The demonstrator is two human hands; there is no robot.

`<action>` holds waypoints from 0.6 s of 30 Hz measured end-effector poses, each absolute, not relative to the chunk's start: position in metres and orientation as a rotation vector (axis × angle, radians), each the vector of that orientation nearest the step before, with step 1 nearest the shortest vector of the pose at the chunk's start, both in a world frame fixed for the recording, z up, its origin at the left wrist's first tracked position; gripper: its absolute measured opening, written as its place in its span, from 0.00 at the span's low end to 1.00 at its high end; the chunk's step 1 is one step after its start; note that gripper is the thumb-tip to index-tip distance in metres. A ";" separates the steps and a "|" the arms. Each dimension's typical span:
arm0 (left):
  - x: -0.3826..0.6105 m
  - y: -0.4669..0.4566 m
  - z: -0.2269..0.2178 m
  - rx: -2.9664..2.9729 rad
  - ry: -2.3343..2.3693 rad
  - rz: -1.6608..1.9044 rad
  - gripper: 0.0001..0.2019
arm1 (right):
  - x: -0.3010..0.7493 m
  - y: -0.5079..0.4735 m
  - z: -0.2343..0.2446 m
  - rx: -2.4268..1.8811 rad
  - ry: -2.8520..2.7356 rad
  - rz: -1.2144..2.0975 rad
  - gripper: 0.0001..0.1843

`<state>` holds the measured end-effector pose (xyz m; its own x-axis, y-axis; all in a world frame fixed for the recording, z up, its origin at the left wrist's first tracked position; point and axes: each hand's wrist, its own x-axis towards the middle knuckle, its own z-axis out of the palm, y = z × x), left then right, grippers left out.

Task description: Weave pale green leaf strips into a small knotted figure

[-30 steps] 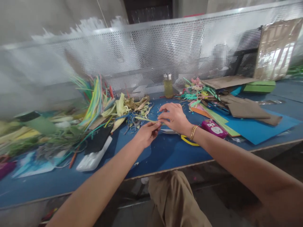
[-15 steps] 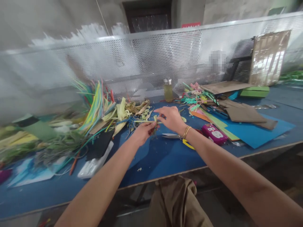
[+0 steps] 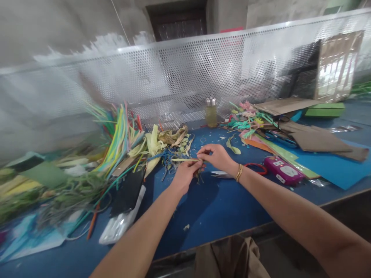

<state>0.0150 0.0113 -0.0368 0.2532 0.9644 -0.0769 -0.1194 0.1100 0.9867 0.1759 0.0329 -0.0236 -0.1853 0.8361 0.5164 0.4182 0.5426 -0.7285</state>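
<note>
In the head view my left hand (image 3: 187,175) pinches a thin pale yellow-green strip (image 3: 184,159), which points left from the fingertips. Thin dark strands (image 3: 199,177) hang below those fingers. My right hand (image 3: 217,157), with a gold bracelet at the wrist, has its thumb and forefinger pressed together at the strip's right end, against the left fingertips. Exactly what lies between the right fingertips is too small to make out. Under the right wrist lie scissors (image 3: 222,175), blades pointing left. Dried corn husks (image 3: 153,141) are heaped just beyond my left hand.
Bundled coloured stems (image 3: 117,135) and green fibres (image 3: 75,193) crowd the left. A black phone (image 3: 127,193) lies near the front edge. Rightward are a purple case (image 3: 284,170), blue paper (image 3: 342,166) and brown card (image 3: 315,139). A bottle (image 3: 211,114) stands by the perforated screen (image 3: 185,77).
The view has shifted, so the table's contents sit lower. My right hand has drawn its fingers in from a more spread pose to a pinch beside the left fingertips.
</note>
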 end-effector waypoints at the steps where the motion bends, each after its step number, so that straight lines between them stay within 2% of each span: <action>1: 0.017 0.009 -0.037 1.108 0.953 1.010 0.17 | 0.177 0.033 -0.024 -1.023 -1.782 0.567 0.05; 6: 0.023 0.003 -0.034 0.988 0.934 1.073 0.18 | 0.180 0.028 -0.024 -0.961 -1.707 0.780 0.06; 10: 0.025 0.001 -0.031 0.916 0.933 1.127 0.15 | 0.181 0.028 -0.024 -0.873 -1.669 1.007 0.07; 14: 0.029 0.002 -0.028 0.792 0.875 1.161 0.10 | 0.184 0.033 -0.024 -0.960 -1.715 0.775 0.07; 18: 0.032 0.002 -0.028 0.808 0.865 1.162 0.12 | 0.186 0.033 -0.025 -0.976 -1.819 0.543 0.06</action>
<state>0.0320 0.0018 -0.0279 0.1703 0.9742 -0.1479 -0.4216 0.2077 0.8827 0.1865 0.0330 -0.0247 -0.2131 0.8129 0.5420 0.3829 0.5799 -0.7191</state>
